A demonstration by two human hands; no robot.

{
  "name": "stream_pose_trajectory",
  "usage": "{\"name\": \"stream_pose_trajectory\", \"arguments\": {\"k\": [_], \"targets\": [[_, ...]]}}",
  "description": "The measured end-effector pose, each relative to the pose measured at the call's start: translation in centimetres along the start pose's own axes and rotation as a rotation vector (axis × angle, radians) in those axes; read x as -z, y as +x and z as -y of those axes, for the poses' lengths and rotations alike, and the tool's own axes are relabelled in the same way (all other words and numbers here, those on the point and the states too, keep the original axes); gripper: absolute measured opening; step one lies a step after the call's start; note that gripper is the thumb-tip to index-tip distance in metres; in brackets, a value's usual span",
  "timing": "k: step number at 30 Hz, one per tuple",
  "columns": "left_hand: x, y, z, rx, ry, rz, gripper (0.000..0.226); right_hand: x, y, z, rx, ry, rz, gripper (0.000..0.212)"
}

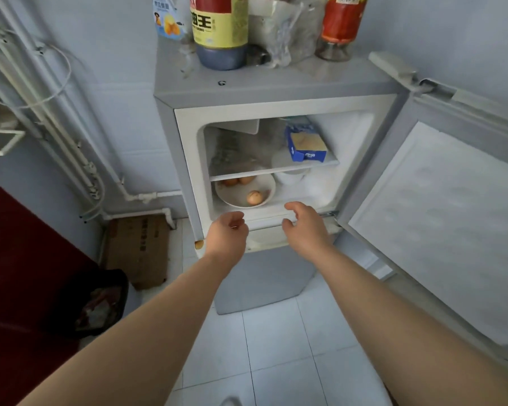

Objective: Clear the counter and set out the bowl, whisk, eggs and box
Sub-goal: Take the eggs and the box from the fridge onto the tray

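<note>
A small grey fridge (276,83) stands with its upper compartment open. On the lower level inside sits a white bowl (264,186) holding brown eggs (254,197); a further egg or two show behind the shelf edge. A blue box (305,145) lies on the shelf above. My left hand (228,230) hovers at the compartment's front lip, fingers loosely curled, holding nothing. My right hand (304,222) is beside it at the lip, fingers spread and empty. No whisk is in view.
The fridge door (440,224) hangs open on the right. Bottles (220,30) and a plastic bag stand on the fridge top. A cardboard box (138,247) and a dark bin (100,303) stand on the tiled floor at left, by white pipes.
</note>
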State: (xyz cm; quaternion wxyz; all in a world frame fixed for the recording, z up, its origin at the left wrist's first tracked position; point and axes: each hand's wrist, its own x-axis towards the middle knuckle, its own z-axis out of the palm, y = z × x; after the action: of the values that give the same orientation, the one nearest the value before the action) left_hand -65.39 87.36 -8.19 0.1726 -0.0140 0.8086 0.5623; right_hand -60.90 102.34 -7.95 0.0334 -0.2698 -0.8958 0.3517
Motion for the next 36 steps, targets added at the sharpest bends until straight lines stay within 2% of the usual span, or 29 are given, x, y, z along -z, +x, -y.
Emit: {"name": "stream_pose_trajectory", "arguments": {"k": [7, 17, 22, 26, 33, 36], "targets": [[-3.0, 5.8, 0.9, -0.018, 0.112, -0.021, 0.037, -2.7, 5.8, -2.5, 0.018, -0.007, 0.030, 0.041], [-6.9, 14.3, 2.2, -0.083, 0.206, -0.115, 0.042, -5.8, 14.9, -3.4, 0.174, 0.015, 0.036, 0.041], [-8.3, 17.4, 3.3, -0.102, 0.207, -0.118, 0.055, -7.3, 18.2, -4.6, 0.227, 0.001, 0.028, 0.040], [-9.1, 18.7, 3.8, -0.185, 0.326, -0.090, 0.044, -8.1, 19.9, -5.0, 0.274, -0.019, 0.007, 0.039], [-9.6, 20.0, 3.7, -0.226, 0.617, 0.012, 0.041, -9.5, 21.6, -4.5, 0.336, 0.013, -0.014, 0.033], [-9.1, 20.4, 4.0, -0.280, 0.662, -0.040, 0.035, -10.1, 22.0, -4.1, 0.355, 0.021, -0.031, 0.031]]}}
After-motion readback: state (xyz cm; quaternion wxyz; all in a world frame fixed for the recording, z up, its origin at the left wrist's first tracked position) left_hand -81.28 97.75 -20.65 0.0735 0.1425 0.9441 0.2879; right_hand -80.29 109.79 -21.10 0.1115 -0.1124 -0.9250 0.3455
